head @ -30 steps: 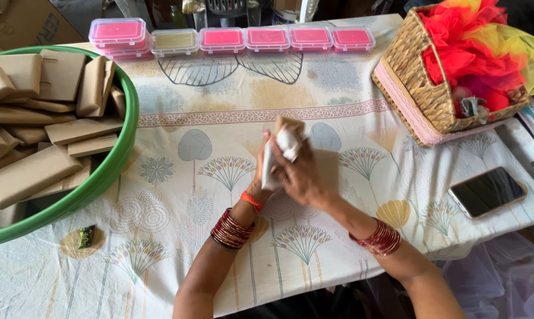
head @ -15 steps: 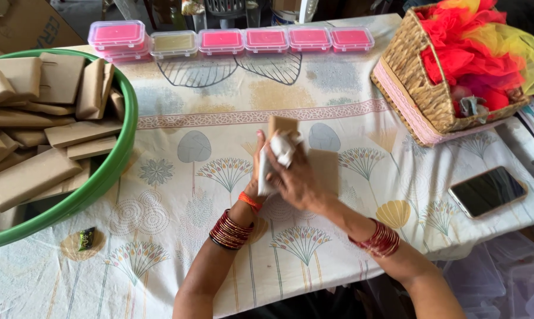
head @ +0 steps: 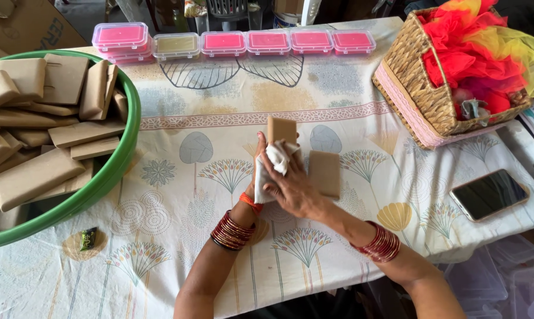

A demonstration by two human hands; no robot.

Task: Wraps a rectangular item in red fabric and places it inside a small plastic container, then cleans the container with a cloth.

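Note:
My left hand (head: 256, 177) holds a tan rectangular bar (head: 281, 130) upright over the patterned tablecloth (head: 184, 177), mostly hidden behind my right hand. My right hand (head: 290, 186) presses a white cloth (head: 274, 162) against the bar's face. A second tan bar (head: 325, 172) lies flat on the cloth just right of my hands, touching neither hand as far as I can see. Red bangles circle both wrists.
A green tub (head: 110, 171) with several paper-wrapped bars fills the left. A row of clear boxes with pink and yellow contents (head: 237, 42) lines the far edge. A wicker basket (head: 420, 94) with red fabric stands at right, a phone (head: 488, 194) near it. A small wrapper (head: 88, 238) lies front left.
The upright bar and cloth have shifted slightly toward me and to the left; my right hand has slid down across the bar's face with the cloth.

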